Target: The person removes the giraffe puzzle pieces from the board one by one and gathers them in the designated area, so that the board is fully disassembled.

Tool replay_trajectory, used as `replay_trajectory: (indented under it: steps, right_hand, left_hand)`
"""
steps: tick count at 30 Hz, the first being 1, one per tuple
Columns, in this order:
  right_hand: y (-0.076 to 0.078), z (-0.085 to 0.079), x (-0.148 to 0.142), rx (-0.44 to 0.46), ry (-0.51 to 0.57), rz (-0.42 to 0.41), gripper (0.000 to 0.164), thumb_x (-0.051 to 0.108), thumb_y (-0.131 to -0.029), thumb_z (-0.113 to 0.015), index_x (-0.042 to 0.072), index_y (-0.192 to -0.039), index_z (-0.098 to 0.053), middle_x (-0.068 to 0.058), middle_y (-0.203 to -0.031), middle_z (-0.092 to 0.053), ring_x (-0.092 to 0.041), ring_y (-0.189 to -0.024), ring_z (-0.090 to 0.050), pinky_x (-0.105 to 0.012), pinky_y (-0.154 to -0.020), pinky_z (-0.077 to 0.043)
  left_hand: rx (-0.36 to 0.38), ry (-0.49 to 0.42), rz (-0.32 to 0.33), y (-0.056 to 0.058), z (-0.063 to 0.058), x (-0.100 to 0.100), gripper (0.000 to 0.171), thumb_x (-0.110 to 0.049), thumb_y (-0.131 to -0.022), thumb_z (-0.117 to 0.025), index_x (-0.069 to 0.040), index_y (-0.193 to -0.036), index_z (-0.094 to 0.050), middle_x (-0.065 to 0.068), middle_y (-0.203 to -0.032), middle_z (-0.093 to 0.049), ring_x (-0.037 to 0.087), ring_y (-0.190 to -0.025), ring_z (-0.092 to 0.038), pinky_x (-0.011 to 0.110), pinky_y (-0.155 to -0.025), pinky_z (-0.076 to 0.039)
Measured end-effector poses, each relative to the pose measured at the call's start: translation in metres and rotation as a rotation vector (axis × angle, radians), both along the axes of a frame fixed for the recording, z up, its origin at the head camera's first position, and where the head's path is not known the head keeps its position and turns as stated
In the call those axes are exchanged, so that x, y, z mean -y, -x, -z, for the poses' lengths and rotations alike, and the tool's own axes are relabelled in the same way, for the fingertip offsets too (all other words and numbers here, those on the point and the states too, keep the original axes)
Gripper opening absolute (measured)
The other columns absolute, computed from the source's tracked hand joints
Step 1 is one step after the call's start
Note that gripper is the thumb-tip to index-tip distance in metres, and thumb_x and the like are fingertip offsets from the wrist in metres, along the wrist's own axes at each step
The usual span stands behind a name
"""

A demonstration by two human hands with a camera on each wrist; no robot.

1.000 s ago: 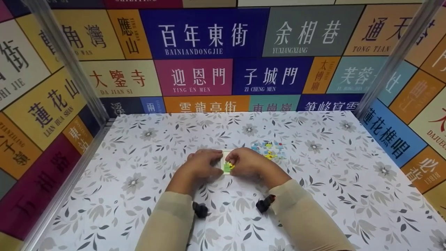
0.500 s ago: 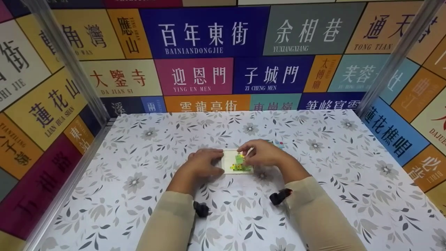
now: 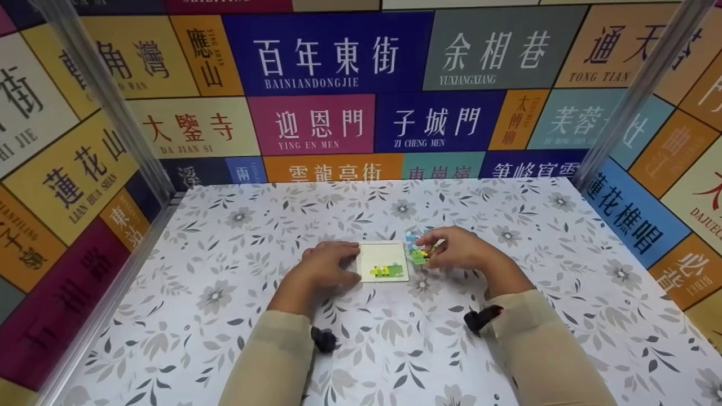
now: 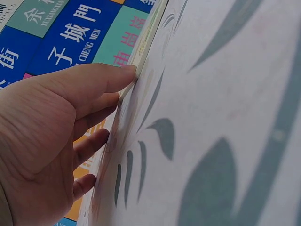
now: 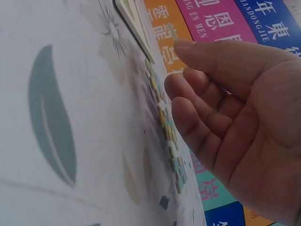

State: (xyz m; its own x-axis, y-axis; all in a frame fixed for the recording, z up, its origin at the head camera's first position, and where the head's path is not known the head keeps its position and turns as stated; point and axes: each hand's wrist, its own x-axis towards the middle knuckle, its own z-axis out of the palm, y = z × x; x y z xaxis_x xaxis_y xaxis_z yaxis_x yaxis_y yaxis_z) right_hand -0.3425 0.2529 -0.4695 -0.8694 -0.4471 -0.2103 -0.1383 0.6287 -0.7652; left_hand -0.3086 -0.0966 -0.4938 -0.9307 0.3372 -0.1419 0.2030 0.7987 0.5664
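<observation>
A pale, shallow jigsaw tray (image 3: 383, 251) lies on the table, with a joined strip of green and yellow jigsaw pieces (image 3: 389, 271) along its near side. My left hand (image 3: 322, 269) holds the tray's left edge with thumb and fingertips; the left wrist view shows the thumb on the tray edge (image 4: 148, 44). Just right of the tray, my right hand (image 3: 465, 252) pinches a green jigsaw piece (image 3: 418, 258), seen nearly edge-on as a thin piece (image 5: 172, 31) in the right wrist view. Blue jigsaw pieces (image 3: 412, 239) lie behind the right hand, partly hidden by it.
A white tablecloth (image 3: 225, 349) with grey leaves and flowers covers the table. Colourful sign-printed walls (image 3: 316, 56) stand at the back and sides, with clear upright posts (image 3: 121, 113) at the back corners. A black wrist camera (image 3: 479, 320) sits at the right cuff.
My right hand carries the green piece from over the tray to the right, beyond its edge, so the strip inside shows fully. The left hand stays at the tray's left edge.
</observation>
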Motion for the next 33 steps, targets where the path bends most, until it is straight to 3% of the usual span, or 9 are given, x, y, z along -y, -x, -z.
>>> replay_trajectory:
  steps: [12, 18, 28, 33]
  right_hand:
    - [0.0021, 0.0088, 0.0032, 0.016, -0.031, -0.039, 0.05, 0.013, -0.085, -0.087, 0.01, -0.132, -0.071, -0.009, -0.114, -0.068, -0.016, -0.084, -0.067, -0.032, -0.074, -0.059]
    - [0.0023, 0.0083, 0.0052, -0.024, -0.084, -0.032, 0.051, 0.016, -0.081, -0.088, 0.013, -0.13, -0.072, -0.007, -0.113, -0.071, -0.016, -0.085, -0.065, -0.032, -0.077, -0.055]
    - [0.0006, 0.0086, 0.0076, -0.022, -0.101, -0.024, 0.051, 0.016, -0.082, -0.088, 0.013, -0.13, -0.073, -0.007, -0.115, -0.073, -0.017, -0.094, -0.066, -0.031, -0.083, -0.055]
    - [0.0, 0.0068, 0.0092, -0.03, -0.105, 0.001, 0.052, 0.018, -0.082, -0.091, 0.014, -0.131, -0.073, -0.008, -0.118, -0.073, -0.017, -0.093, -0.067, -0.029, -0.078, -0.055]
  left_hand:
    - [0.011, 0.004, -0.004, -0.0009, -0.0021, 0.0, 0.077, -0.04, -0.085, -0.082, -0.036, -0.156, -0.055, -0.014, -0.167, -0.048, 0.023, -0.163, -0.032, 0.061, -0.135, -0.013]
    - [-0.019, -0.005, 0.004, -0.0013, -0.0017, -0.0006, 0.073, -0.038, -0.084, -0.082, -0.033, -0.154, -0.059, -0.015, -0.164, -0.052, 0.022, -0.16, -0.036, 0.059, -0.133, -0.018]
    - [-0.004, -0.016, -0.012, -0.0021, -0.0011, -0.0007, 0.074, -0.038, -0.083, -0.083, -0.034, -0.153, -0.059, -0.016, -0.164, -0.051, 0.021, -0.161, -0.035, 0.058, -0.134, -0.015]
    - [0.011, -0.01, -0.035, -0.0029, -0.0024, -0.0015, 0.074, -0.039, -0.083, -0.083, -0.038, -0.153, -0.058, -0.017, -0.165, -0.05, 0.022, -0.162, -0.032, 0.059, -0.135, -0.014]
